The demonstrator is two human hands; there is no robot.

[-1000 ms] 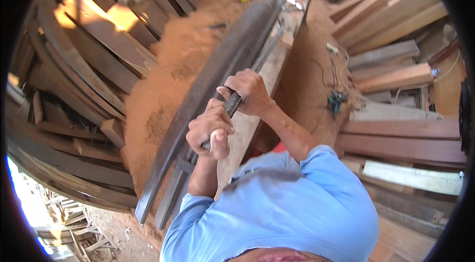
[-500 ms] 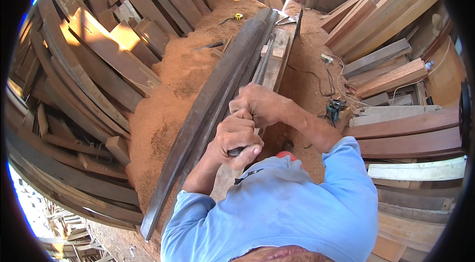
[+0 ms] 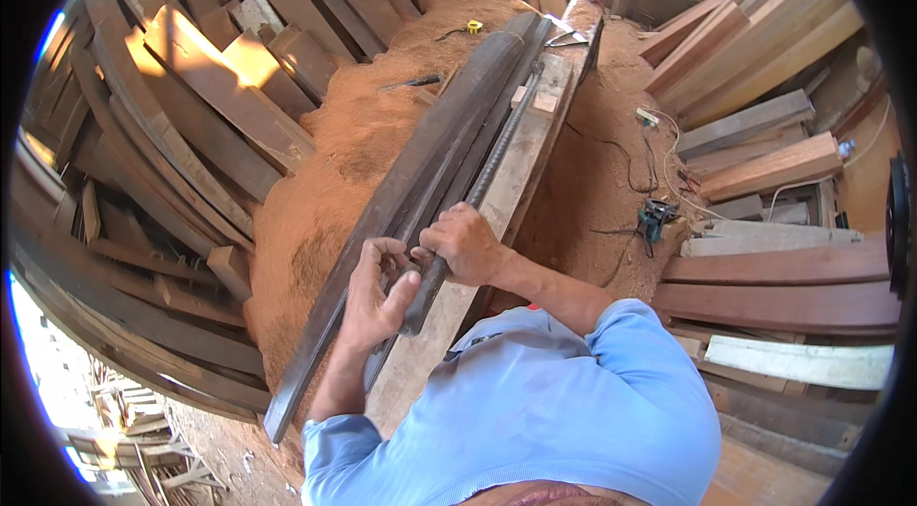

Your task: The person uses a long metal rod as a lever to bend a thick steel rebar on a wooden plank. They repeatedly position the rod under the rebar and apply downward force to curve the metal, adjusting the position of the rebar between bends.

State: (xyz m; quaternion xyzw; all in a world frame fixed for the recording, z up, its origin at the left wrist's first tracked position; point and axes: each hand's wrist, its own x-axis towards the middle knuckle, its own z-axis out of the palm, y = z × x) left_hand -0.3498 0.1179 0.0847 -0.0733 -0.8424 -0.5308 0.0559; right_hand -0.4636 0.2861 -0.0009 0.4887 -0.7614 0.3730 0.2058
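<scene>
fingers of both hands, left hand (image 3: 374,291) and right hand (image 3: 465,243), wrap the steel rod (image 3: 478,191).

Pale plank bench (image 3: 506,183) over sawdust, bearing dark planks (image 3: 420,183) and ribbed steel rod (image 3: 489,170).

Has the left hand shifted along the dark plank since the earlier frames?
Yes. The left hand has slid down the dark plank toward the person, away from its far end, staying beside the right hand.

A long, dark ribbed steel rod (image 3: 482,183) lies lengthwise along the pale plank worktop (image 3: 521,158), beside dark wooden boards (image 3: 420,172), its near end gripped in both hands.
</scene>
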